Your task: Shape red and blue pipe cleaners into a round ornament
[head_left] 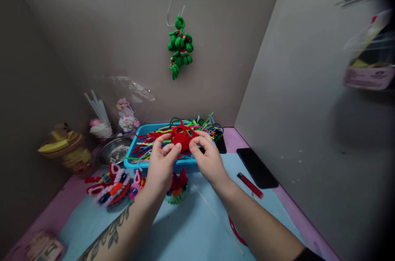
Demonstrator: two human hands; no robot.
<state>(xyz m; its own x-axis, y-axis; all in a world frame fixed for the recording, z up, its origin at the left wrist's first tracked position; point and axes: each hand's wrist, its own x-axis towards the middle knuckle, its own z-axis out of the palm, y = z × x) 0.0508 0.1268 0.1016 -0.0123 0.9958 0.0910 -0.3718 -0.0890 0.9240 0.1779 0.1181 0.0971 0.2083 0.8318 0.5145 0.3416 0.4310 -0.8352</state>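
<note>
A red piece of fuzzy craft work [183, 139], rounded with open loops at its top, is held up between my two hands. My left hand [162, 160] pinches its left side with thumb and fingers. On its right side, my right hand [208, 156] grips the edge in the same way. Behind the piece lies a blue tray [132, 150] full of colourful fuzzy stems [151, 137]. Below my hands, a small multicoloured fuzzy figure [178, 189] rests on the blue mat [191, 228], partly hidden by my left hand.
Left are a larger fuzzy figure [111, 187], a metal bowl [112, 152] with small white bits and a brown-lidded container [69, 152]. Right lie a black phone [257, 168] and a red cutter [250, 185]. A green ornament [180, 47] hangs on the back panel [123, 30].
</note>
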